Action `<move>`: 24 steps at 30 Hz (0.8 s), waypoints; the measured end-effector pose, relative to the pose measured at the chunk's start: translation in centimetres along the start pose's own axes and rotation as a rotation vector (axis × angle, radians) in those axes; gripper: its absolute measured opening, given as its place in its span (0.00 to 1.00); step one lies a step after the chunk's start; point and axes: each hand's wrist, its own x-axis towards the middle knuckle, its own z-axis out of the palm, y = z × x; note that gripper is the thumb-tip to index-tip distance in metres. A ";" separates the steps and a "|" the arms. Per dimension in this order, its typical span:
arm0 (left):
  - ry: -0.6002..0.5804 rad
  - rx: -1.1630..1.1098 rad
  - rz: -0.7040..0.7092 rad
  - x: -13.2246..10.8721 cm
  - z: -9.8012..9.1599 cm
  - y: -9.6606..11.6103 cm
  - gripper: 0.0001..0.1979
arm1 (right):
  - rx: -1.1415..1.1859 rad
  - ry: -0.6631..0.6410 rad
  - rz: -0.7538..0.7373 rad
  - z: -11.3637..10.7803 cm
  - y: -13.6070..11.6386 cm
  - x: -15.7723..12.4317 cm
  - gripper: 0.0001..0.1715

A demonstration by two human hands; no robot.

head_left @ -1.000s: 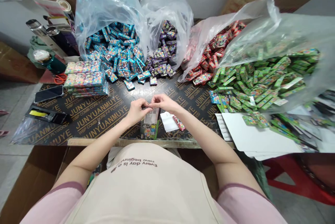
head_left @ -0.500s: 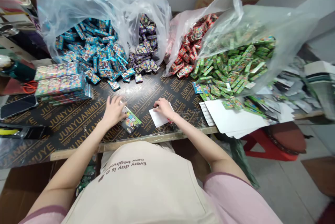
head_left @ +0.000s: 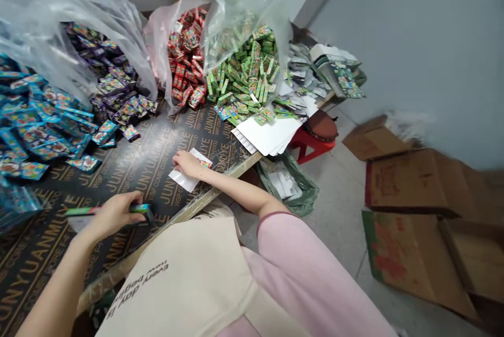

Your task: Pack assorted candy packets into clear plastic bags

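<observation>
My left hand [head_left: 114,214] is closed round a flat printed packet [head_left: 142,211] with a green edge, tilted up just above the dark table. One end of the packet sticks out past each side of the hand. My right hand [head_left: 186,164] rests on a white card [head_left: 181,181] lying on the table near its front edge, with its fingers curled together at the card. Its fingertips are partly hidden. A small piece of colourful print shows beside the right wrist on the card.
Clear plastic bags spill blue boxes [head_left: 43,129], purple boxes [head_left: 114,80], red boxes [head_left: 187,72] and green boxes [head_left: 244,72] along the back. White sheets [head_left: 270,132] overhang the table's right edge. A red stool [head_left: 315,137], a green bag [head_left: 291,182] and cardboard boxes [head_left: 413,179] stand on the floor.
The view has swung right. My left hand has gone from hovering beside the packet, spread, to gripping it and tilting it up. My right hand stays at the white card.
</observation>
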 end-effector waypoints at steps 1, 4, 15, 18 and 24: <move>0.094 -0.040 -0.021 -0.6 -0.6 -0.2 0.12 | 0.010 0.002 0.004 0.0 0.0 0.0 0.03; 0.496 -0.157 -0.042 -2.3 -2.3 -0.4 0.19 | 0.052 0.015 -0.015 -0.2 -0.3 -0.4 0.06; 1.025 -0.488 -0.016 -2.6 0.6 1.7 0.11 | 0.414 0.110 0.034 -2.0 -1.7 -0.4 0.10; 1.039 -0.499 0.037 -2.9 0.3 1.1 0.08 | 0.740 0.158 0.059 -4.2 -3.6 1.4 0.05; 1.060 -0.517 0.123 -4.3 -0.2 -0.1 0.04 | 1.226 -0.258 -0.003 -7.6 -10.3 2.5 0.13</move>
